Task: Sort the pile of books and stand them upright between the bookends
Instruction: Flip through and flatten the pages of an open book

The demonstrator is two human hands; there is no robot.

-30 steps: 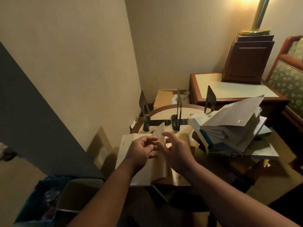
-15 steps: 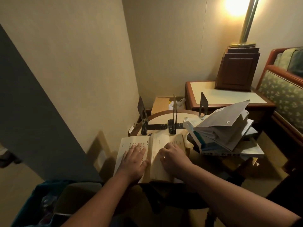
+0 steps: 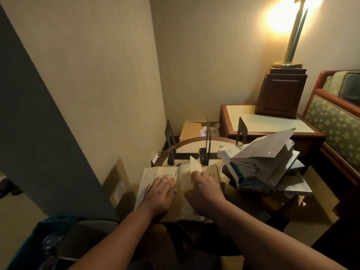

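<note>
An open book with cream pages lies flat at the near edge of the round table. My left hand presses flat on its left page, fingers straight. My right hand rests on the right side and pinches a page that stands lifted and blurred near the spine. Behind the book stand three dark metal bookends, left, middle and right, with nothing between them. A messy pile of books leans on the table's right side.
A wall runs close along the left. Behind the table sit a cardboard box and a side table with a dark wooden box and a lit lamp. An upholstered seat stands right. A bin sits lower left.
One second ago both hands held a page up above the book. They then pressed flat on the open pages. Now my right hand lifts a page again while the left stays flat.
</note>
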